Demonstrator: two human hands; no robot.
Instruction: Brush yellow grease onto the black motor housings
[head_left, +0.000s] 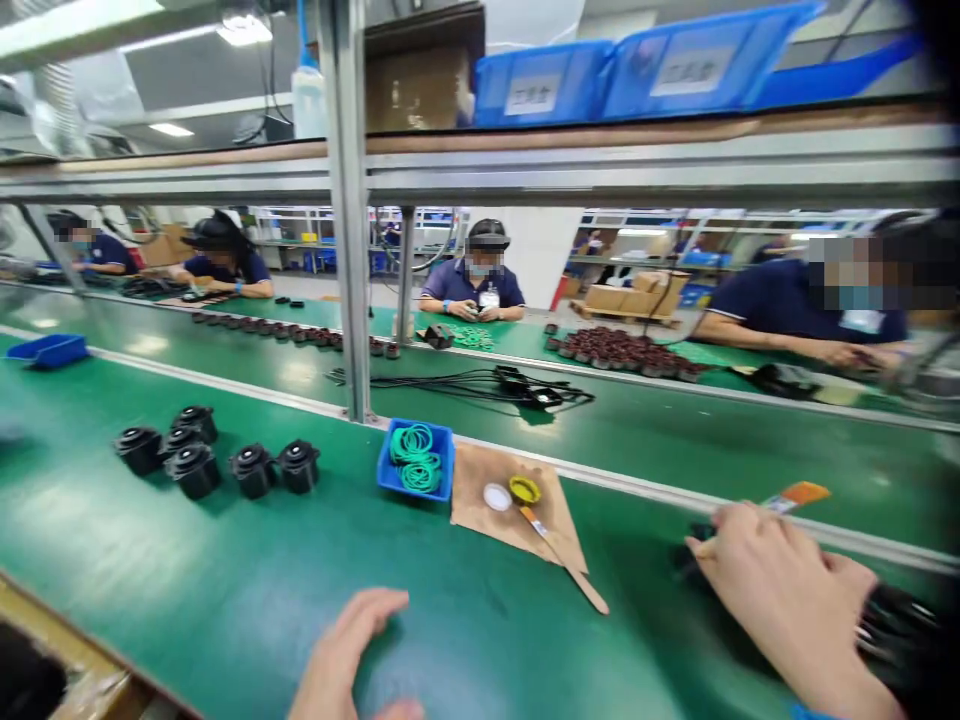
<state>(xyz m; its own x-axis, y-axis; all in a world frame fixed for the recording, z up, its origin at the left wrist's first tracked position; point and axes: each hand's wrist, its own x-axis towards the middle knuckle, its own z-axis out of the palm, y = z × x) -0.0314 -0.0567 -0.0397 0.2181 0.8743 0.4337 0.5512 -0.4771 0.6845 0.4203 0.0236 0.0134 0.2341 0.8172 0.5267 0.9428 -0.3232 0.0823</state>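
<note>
Right hand: fingers of the right hand are clamping a dark part; motion blur is hiding its shape, so can't name it closer.
Dark part vs grip: it's sitting at the fingertips, thumb side, mostly covered, over the right end of the green tabletop, just short of the metal rail that is forming the far edge.
Orange-tipped brush: one brush is sticking out past the right knuckles toward the rail; can't tell if it's being gripped or lying behind.
Left hand: the left hand is hovering at the near edge, thumb and fingers spread apart, holding nothing visible.
Black housings: six black housings are standing upright in a loose group toward the tabletop's left end, well apart from both hands.
Green rings: a pile of green rings is filling the blue bin by the far edge.
Cardboard sheet: the sheet, right beside the bin, is carrying a white round cap, a yellow-rimmed cup and a second brush, whose handle is overhanging the near-right corner.
Progress: plenty of rings are remaining, one part is being handled; can't tell whether the grouped housings are finished or waiting.
</note>
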